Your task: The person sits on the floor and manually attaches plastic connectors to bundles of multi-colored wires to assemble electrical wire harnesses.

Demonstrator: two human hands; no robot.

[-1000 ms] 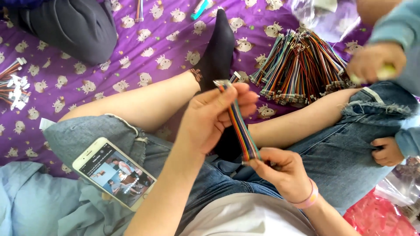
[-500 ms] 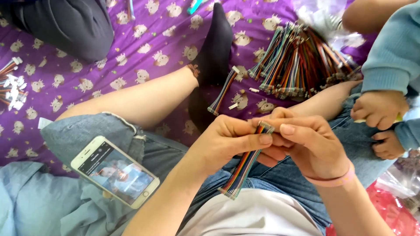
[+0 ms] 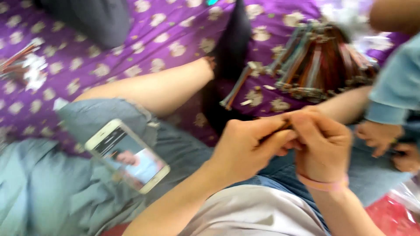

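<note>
Both hands meet above our lap. Our left hand (image 3: 251,146) is curled nearly closed, thumb and fingers pinching a thin dark strip, the end of a flat multicoloured cable bundle (image 3: 276,130); motion blur hides most of it, so we cannot tell its colours or length here. Our right hand (image 3: 321,146) is closed against the left, fingertips pressed on the same strip; a pink band (image 3: 323,185) sits on that wrist. The held piece lies between the two sets of fingertips, above the denim shorts (image 3: 175,144).

We note a white-edged phone (image 3: 127,155) resting face up on our left thigh, screen lit. A loose short ribbon of coloured wires (image 3: 236,87) lies on the purple patterned bedsheet (image 3: 131,39) beside a black sock (image 3: 232,48). Farther right, a large heap of similar wire ribbons (image 3: 326,63) rests on the sheet, well apart from our hands.

At the right edge, another person's small hand (image 3: 378,135) in a light blue sleeve (image 3: 398,87) hovers near our right knee. A few more wire pieces (image 3: 17,61) lie at the far left of the sheet.
</note>
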